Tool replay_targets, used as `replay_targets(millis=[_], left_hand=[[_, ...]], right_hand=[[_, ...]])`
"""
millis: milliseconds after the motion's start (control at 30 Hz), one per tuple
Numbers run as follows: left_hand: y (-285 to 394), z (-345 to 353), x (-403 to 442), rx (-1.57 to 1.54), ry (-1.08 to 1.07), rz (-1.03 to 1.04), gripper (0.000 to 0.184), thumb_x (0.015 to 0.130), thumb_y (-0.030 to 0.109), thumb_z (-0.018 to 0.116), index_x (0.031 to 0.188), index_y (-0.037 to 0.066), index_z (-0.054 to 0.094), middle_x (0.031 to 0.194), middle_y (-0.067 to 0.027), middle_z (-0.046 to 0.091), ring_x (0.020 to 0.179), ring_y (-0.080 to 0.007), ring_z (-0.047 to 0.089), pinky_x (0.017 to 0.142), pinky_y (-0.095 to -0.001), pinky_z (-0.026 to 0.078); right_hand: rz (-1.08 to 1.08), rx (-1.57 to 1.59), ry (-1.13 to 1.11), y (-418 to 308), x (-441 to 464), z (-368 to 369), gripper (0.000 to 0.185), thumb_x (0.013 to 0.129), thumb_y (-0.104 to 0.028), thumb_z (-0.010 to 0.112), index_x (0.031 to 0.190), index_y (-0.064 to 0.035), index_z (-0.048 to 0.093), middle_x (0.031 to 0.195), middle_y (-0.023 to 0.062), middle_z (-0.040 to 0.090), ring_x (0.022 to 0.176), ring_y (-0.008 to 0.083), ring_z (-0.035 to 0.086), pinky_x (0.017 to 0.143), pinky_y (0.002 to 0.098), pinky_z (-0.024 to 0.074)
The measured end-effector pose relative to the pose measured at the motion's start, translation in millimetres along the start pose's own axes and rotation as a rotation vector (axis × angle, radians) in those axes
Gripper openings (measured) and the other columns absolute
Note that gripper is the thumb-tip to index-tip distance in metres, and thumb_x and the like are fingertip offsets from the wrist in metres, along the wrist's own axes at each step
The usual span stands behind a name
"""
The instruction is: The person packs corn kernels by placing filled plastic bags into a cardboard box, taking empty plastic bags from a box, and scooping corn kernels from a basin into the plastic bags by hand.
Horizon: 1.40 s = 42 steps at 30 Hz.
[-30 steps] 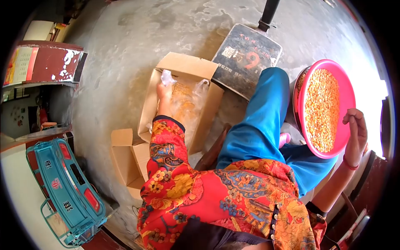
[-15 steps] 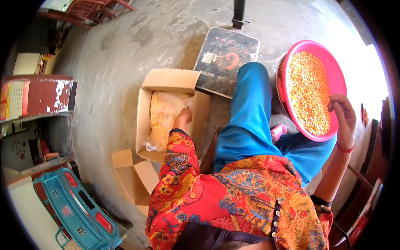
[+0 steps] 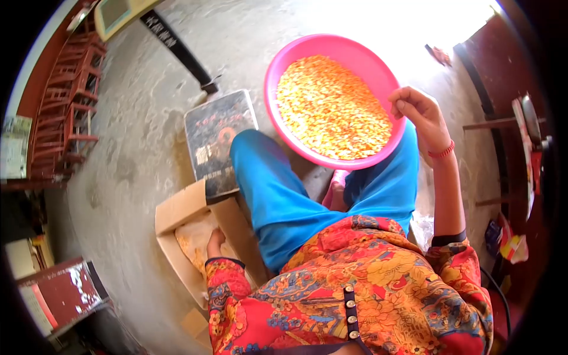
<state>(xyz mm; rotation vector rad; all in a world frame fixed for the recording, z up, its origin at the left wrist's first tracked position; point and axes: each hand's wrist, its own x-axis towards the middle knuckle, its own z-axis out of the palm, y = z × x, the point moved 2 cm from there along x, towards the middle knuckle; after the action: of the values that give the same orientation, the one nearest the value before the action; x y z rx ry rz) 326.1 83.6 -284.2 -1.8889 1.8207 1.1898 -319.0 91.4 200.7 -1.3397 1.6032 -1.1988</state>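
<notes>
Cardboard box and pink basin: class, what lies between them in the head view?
In the head view, the person's blue-trousered left leg lies between the cardboard box and the pink basin, with the dark scale platform beside it.

Left hand point(image 3: 216, 242) in carton point(image 3: 180, 209), right hand point(image 3: 425, 116) at basin point(image 3: 374, 68)

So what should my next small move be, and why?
Perhaps use your left hand to draw back what looks like clear plastic: that hand is down inside the cardboard box, where the film seems to cover yellowish contents, while your right hand is up at the pink basin's rim.
</notes>
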Motion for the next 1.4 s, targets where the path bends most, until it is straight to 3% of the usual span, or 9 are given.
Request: replay_targets(millis=[133, 233, 400, 700, 800, 867, 1067, 1233, 1400], left_hand=[[35.2, -23.1, -31.6, -0.464, 0.018, -0.303, 0.025, 0.088, 0.008, 0.044, 0.108, 0.001, 0.057, 0.087, -0.0097, 0.064, 0.076, -0.0214, 0.058, 0.068, -0.0324, 0.047], [71.4, -49.8, -53.1, -0.470, 0.096, -0.353, 0.037, 0.082, 0.009, 0.047, 0.119, 0.007, 0.050, 0.077, -0.0087, 0.058, 0.052, -0.0138, 0.049, 0.041, -0.0277, 0.038], [78.2, -81.7, -62.5, -0.579, 0.359, -0.469, 0.058, 0.069, -0.003, 0.038, 0.126, 0.007, 0.045, 0.075, -0.0093, 0.057, 0.046, -0.0141, 0.046, 0.037, -0.0275, 0.033], [117.4, -179.3, -56.6, -0.816, 0.600, -0.229, 0.056, 0.068, -0.003, 0.037, 0.123, 0.002, 0.044, 0.067, -0.0055, 0.048, 0.040, -0.0115, 0.037, 0.035, -0.0252, 0.025], [173.3, -212.1, -60.4, -0.819, 0.706, -0.164, 0.040, 0.076, 0.001, 0.044, 0.116, 0.003, 0.050, 0.075, -0.0035, 0.051, 0.046, -0.0095, 0.039, 0.039, -0.0221, 0.029], [213.2, -236.3, -55.4, -0.760, 0.718, -0.048, 0.032, 0.082, 0.004, 0.048, 0.113, 0.005, 0.053, 0.090, -0.0026, 0.055, 0.060, -0.0080, 0.044, 0.049, -0.0185, 0.033], [360.0, -271.7, -55.4, -0.547, 0.688, 0.368, 0.034, 0.083, -0.002, 0.049, 0.117, 0.003, 0.053, 0.112, -0.0067, 0.056, 0.097, -0.0136, 0.054, 0.077, -0.0254, 0.044], [460.1, -250.1, -79.2, -0.397, 0.606, 0.640, 0.029, 0.084, -0.002, 0.046, 0.111, -0.001, 0.057, 0.107, -0.0085, 0.059, 0.098, -0.0152, 0.056, 0.085, -0.0270, 0.043], [526.7, -201.3, -114.0, -0.274, 0.536, 0.755, 0.023, 0.084, -0.003, 0.045, 0.101, -0.002, 0.061, 0.095, -0.0071, 0.062, 0.090, -0.0132, 0.058, 0.082, -0.0255, 0.044]], right_hand=[[-0.013, 0.091, 0.186, 36.0, -8.1, -56.1, 0.016, 0.088, -0.011, 0.052, 0.097, 0.0000, 0.061, 0.078, 0.0015, 0.059, 0.072, 0.0064, 0.052, 0.069, 0.0211, 0.0439], [0.071, 0.110, 0.380, 76.7, -26.5, -97.2, 0.015, 0.088, -0.012, 0.053, 0.096, -0.0023, 0.062, 0.079, 0.0010, 0.060, 0.071, 0.0063, 0.052, 0.067, 0.0208, 0.0442], [0.295, 0.141, 0.548, 168.7, -73.3, -155.9, 0.014, 0.084, -0.012, 0.054, 0.093, -0.0067, 0.064, 0.077, -0.0019, 0.058, 0.068, 0.0053, 0.050, 0.062, 0.0193, 0.0432], [0.994, 0.003, 0.587, 381.9, -213.5, -147.2, 0.013, 0.080, -0.016, 0.055, 0.085, -0.0110, 0.066, 0.068, 0.0001, 0.055, 0.060, 0.0096, 0.051, 0.049, 0.0267, 0.0449], [1.174, -0.041, 0.527, 402.3, -248.0, -111.9, 0.016, 0.076, -0.019, 0.059, 0.084, -0.0082, 0.067, 0.070, 0.0071, 0.061, 0.067, 0.0154, 0.057, 0.056, 0.0310, 0.0476], [1.165, -0.139, 0.449, 417.2, -262.6, -88.1, 0.021, 0.073, -0.018, 0.058, 0.088, -0.0071, 0.068, 0.086, 0.0148, 0.066, 0.087, 0.0242, 0.062, 0.082, 0.0321, 0.0453], [1.166, -0.399, 0.421, 423.3, -250.9, -60.6, 0.022, 0.074, -0.012, 0.054, 0.091, -0.0115, 0.068, 0.117, 0.0162, 0.055, 0.101, 0.0308, 0.056, 0.091, 0.0356, 0.0424], [1.110, -0.569, 0.317, 427.0, -215.8, -62.0, 0.030, 0.076, -0.011, 0.054, 0.104, -0.0167, 0.065, 0.137, 0.0129, 0.034, 0.125, 0.0330, 0.033, 0.101, 0.0380, 0.0342], [1.254, -0.588, 0.029, 466.9, -212.5, -53.7, 0.037, 0.075, -0.011, 0.055, 0.112, -0.0127, 0.060, 0.141, 0.0110, 0.030, 0.128, 0.0315, 0.030, 0.101, 0.0430, 0.0334]])
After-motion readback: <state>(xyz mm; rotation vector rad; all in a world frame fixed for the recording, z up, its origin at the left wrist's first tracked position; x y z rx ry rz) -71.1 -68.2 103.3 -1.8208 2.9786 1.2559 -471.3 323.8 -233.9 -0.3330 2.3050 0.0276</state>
